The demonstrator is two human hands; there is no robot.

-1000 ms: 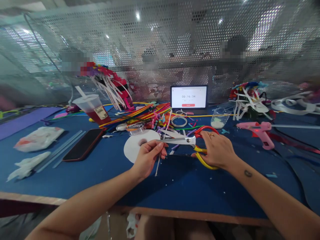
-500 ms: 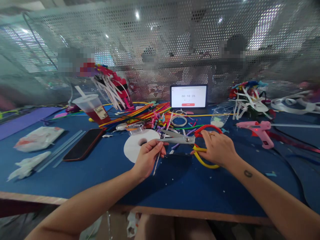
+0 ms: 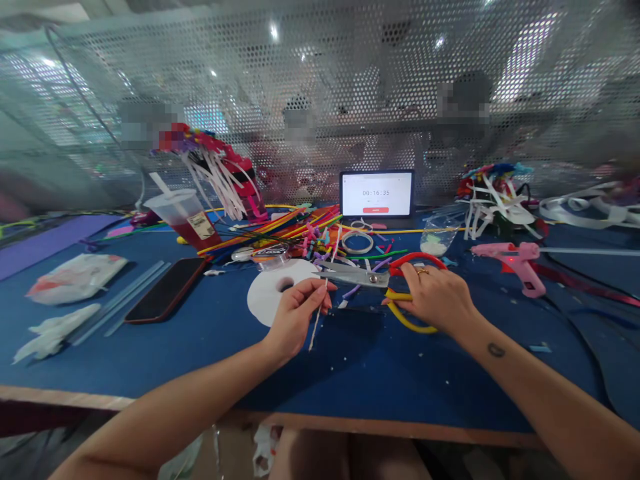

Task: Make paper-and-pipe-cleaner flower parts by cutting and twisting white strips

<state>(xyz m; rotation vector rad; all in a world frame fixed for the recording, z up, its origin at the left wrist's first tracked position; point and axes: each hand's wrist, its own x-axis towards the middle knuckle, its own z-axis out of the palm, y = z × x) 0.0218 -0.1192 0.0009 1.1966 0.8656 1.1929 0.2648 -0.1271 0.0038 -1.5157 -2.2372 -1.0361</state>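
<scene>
My left hand (image 3: 296,313) pinches a thin white strip (image 3: 315,327) whose lower end hangs below the fingers. Its upper part rises past the scissor blades. My right hand (image 3: 435,293) grips scissors (image 3: 373,278) by their red and yellow handles. The blades point left, slightly parted, with their tips close to the left fingertips and the strip. A white disc (image 3: 265,297) with a central hole lies behind my left hand, partly covered by it.
Colourful pipe cleaners (image 3: 280,230) and small pieces lie behind the hands, before a tablet (image 3: 377,193). A drink cup (image 3: 183,217), a phone (image 3: 167,290) and glue sticks are at left. At right are a pink glue gun (image 3: 520,260) and a plastic bag (image 3: 437,237).
The scissor blades have closed somewhat and their tips have shifted slightly up. My left hand has barely moved and still pinches the strip.
</scene>
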